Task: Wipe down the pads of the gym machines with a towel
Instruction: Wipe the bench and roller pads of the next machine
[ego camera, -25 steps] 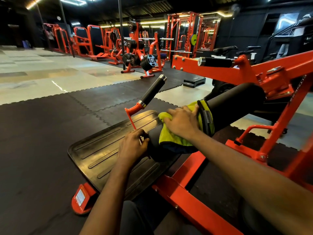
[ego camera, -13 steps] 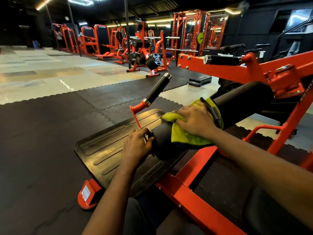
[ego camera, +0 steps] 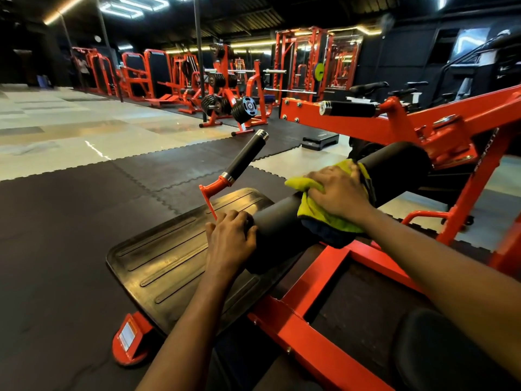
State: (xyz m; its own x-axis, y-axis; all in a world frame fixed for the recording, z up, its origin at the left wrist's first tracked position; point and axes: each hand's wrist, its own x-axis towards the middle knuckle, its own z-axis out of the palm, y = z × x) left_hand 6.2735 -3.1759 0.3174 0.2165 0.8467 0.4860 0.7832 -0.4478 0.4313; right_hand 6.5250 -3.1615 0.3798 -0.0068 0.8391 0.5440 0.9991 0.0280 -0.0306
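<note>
A long black roller pad (ego camera: 275,220) lies across an orange gym machine. Draped over its middle is a yellow-green towel (ego camera: 307,210) with a dark underside. My right hand (ego camera: 339,194) presses flat on the towel, fingers spread toward the left. My left hand (ego camera: 229,239) grips the pad's near end, fingers curled over its end face. The part of the pad under the towel is hidden.
A ribbed black footplate (ego camera: 163,258) sits below the pad. A black-gripped handle (ego camera: 245,156) slants up just left of my hands, and another handle (ego camera: 349,109) sticks out above. Orange frame bars (ego camera: 307,280) and a black seat pad (ego camera: 439,351) lie close by. Racks and weight plates (ego camera: 244,110) stand farther back.
My right hand has slid the towel along the pad, away from the near end, baring more of the pad's black surface. My left hand has kept its hold on the pad's end.
</note>
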